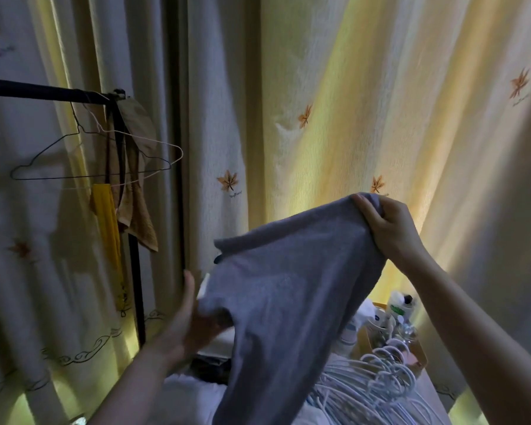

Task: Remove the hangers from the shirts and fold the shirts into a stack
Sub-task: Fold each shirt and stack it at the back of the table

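A grey-blue shirt (288,286) hangs in the air in front of me, with no hanger in it. My right hand (387,225) grips its upper edge high on the right. My left hand (193,320) holds its lower left part, the thumb up and the fingers under the cloth. Below the shirt lies a stack of folded clothes (215,348), white on top and dark beneath, mostly hidden by the shirt. A pile of white hangers (377,384) lies on the surface at the lower right.
A black clothes rack (135,271) stands at the left with two wire hangers (105,161), a yellow cloth and a brown towel (138,222) on it. Bottles and jars (393,314) sit in a box at the right. Leaf-patterned curtains (319,118) hang close behind.
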